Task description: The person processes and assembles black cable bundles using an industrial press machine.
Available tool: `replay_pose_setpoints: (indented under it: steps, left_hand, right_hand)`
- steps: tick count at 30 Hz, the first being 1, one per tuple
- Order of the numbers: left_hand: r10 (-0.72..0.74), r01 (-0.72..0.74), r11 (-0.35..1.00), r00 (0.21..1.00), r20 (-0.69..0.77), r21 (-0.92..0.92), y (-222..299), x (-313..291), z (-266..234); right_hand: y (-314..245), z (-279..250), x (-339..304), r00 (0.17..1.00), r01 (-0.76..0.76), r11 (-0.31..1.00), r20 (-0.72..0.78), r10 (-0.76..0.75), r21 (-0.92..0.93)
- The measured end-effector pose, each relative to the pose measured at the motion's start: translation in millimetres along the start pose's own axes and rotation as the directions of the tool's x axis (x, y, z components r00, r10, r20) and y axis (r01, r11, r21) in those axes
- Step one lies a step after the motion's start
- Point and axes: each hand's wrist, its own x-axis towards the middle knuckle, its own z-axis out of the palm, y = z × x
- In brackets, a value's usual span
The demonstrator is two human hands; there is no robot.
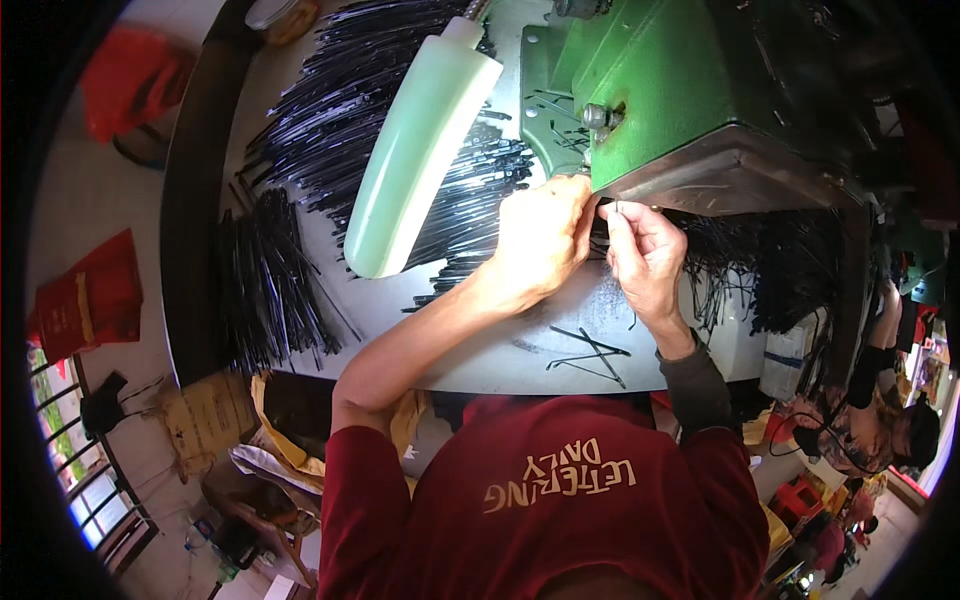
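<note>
Both of my hands are at the lower corner of a green machine (650, 110), close together. My left hand (540, 235) is closed, its fingertips up against the machine's working spot; what they grip is hidden. With thumb and forefinger my right hand (648, 255) pinches a thin dark rod (618, 206), of which only a short bit shows. Slim black rods (330, 110) lie in a large heap to the left of the machine. A smaller bundle of black rods (268, 280) lies at the table's left side, and a few loose rods (588, 355) cross near the front edge.
A long pale-green lamp (420, 160) hangs over the heap, left of my left forearm. The metal table (460, 365) has a dark raised left edge. More dark rods (790, 260) are piled under the machine's right side. Another person (860, 430) is at the far right.
</note>
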Motion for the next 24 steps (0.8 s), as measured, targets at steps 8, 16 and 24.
replay_pose_setpoints:
  steps: [8, 16, 24]
  left_hand:
    - [0.036, -0.035, 0.999, 0.999, -0.028, 0.034, 0.5, 0.3, 0.5]
    - [0.097, -0.095, 0.987, 0.995, -0.011, 0.132, -1.0, -1.3, -2.5]
    - [0.257, -0.315, 0.697, 0.948, 0.187, 0.644, 18.6, -6.0, -13.2]
  right_hand:
    - [4.0, 0.9, 1.5, 0.997, 0.071, 0.996, -0.005, -0.071, -0.048]
    - [5.2, -0.3, 2.1, 0.999, 0.043, 0.998, 0.022, -0.042, -0.042]
    - [-4.9, -18.5, 7.5, 0.945, -0.289, 0.925, 0.229, 0.235, 0.245]
